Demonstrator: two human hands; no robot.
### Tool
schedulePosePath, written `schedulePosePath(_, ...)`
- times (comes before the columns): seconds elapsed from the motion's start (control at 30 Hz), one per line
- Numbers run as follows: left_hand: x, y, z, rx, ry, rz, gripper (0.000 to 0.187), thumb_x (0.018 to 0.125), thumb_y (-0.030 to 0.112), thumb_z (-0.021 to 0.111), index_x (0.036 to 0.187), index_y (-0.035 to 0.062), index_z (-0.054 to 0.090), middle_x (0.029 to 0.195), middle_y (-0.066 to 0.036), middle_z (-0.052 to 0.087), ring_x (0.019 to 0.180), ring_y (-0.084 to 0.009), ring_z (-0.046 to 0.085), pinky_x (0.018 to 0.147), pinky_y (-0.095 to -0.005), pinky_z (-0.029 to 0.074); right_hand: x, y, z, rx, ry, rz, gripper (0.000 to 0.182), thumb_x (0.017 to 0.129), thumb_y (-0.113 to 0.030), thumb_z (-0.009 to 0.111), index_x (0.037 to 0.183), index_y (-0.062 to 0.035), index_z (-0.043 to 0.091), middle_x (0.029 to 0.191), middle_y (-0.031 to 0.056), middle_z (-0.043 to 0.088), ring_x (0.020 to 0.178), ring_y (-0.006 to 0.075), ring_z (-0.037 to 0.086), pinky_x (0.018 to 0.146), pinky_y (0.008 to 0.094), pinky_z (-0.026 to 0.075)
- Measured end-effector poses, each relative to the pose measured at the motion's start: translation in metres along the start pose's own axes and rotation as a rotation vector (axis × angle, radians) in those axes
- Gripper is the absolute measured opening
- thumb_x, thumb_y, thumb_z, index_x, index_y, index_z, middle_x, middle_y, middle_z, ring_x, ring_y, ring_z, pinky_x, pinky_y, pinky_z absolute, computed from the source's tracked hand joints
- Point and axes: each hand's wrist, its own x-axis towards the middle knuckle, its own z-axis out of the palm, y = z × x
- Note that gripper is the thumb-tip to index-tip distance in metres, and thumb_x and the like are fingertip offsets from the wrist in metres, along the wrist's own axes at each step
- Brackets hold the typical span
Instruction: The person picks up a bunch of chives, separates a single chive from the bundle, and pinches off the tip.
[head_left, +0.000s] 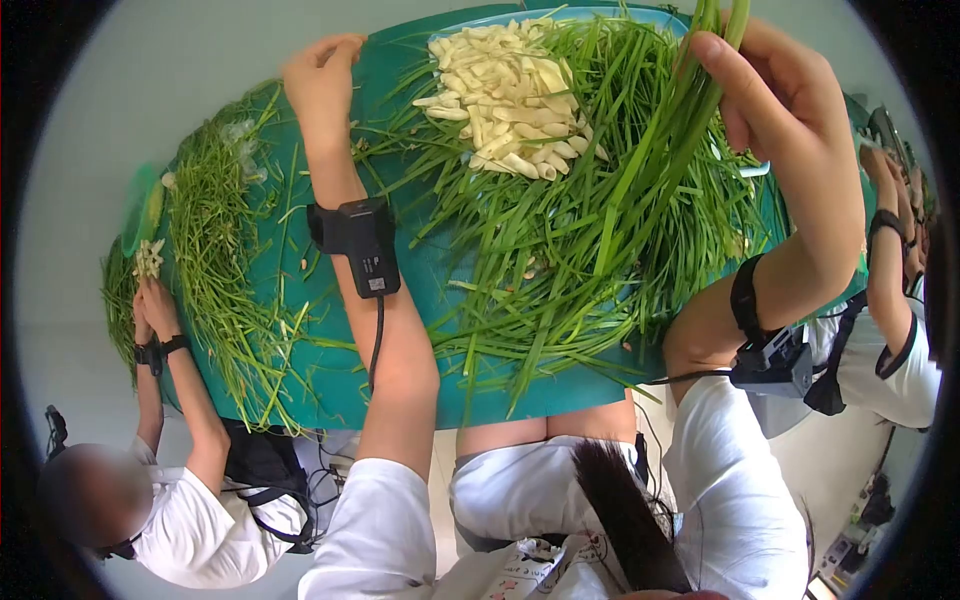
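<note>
1. Stalks (pixel 690 115), long, green, flat and ribbon-like, gripped between thumb and fingers of right hand (pixel 785 85), above tangled leaf heap (pixel 600 215) on smooth green tabletop (pixel 480 395).
2. Pale tubular pieces (pixel 515 100) piled on blue tray (pixel 655 17).
3. Left hand (pixel 325 70) with fingers curled; cannot tell gripping from empty.
4. Upper stalk ends cut off by frame; tray mostly hidden.

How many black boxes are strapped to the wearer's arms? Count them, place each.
2: one black box on the left forearm, another on the right forearm. More could hide underneath.
</note>
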Motion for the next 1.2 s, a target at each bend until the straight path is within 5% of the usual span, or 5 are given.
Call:
schedulePosePath(0.3,-0.002,0.011,0.000,0.083,-0.034,-0.035,0.022,0.070,0.023,0.064,0.072,0.0014,0.067,0.065,-0.001,0.059,0.061,-0.0088,0.051,0.059,-0.0237,0.039,-0.002,-0.012,-0.003,-0.020,-0.037,0.088,0.020,0.085,-0.012,0.051,0.072,0.0022,0.057,0.051,-0.0010,0.048,0.042,0.0040,0.043,0.039,0.0184,0.034)
schedulePosePath(0.87,-0.004,0.016,-0.003,0.065,-0.078,-0.178,0.024,0.079,0.021,0.063,0.090,-0.0005,0.065,0.078,-0.002,0.061,0.072,-0.0080,0.052,0.065,-0.0215,0.041,-0.004,-0.002,-0.006,0.099,-0.031,-0.054,0.019,0.084,-0.013,0.052,0.076,0.0040,0.056,0.050,0.0003,0.048,0.044,0.0055,0.043,0.042,0.0214,0.032)
schedulePosePath(0.97,-0.003,0.016,-0.004,0.067,-0.099,-0.159,0.024,0.080,0.022,0.062,0.091,0.0002,0.065,0.079,-0.002,0.061,0.071,-0.0076,0.051,0.065,-0.0215,0.041,-0.003,0.010,-0.002,-0.114,0.049,-0.036,0.017,0.084,-0.013,0.053,0.077,0.0013,0.058,0.052,0.0003,0.049,0.044,0.0054,0.044,0.042,0.0206,0.034)
schedulePosePath(1.03,-0.004,0.018,-0.001,0.023,-0.116,-0.145,0.024,0.080,0.022,0.062,0.092,0.0005,0.065,0.079,-0.001,0.061,0.072,-0.0076,0.051,0.066,-0.0215,0.041,0.000,0.028,0.001,0.067,0.082,-0.134,0.022,0.085,-0.022,0.056,0.086,-0.0005,0.061,0.050,-0.0054,0.040,0.043,0.0004,0.035,0.040,0.0181,0.022)
schedulePosePath(1.2,-0.007,0.018,0.000,0.108,-0.149,-0.057,0.025,0.082,0.021,0.059,0.096,0.0009,0.065,0.077,0.001,0.058,0.071,-0.0074,0.049,0.064,-0.0220,0.038,0.004,0.036,-0.010,-0.076,0.076,-0.288,0.024,0.084,-0.020,0.057,0.080,0.0036,0.058,0.053,-0.0027,0.045,0.046,0.0032,0.042,0.042,0.0185,0.031)
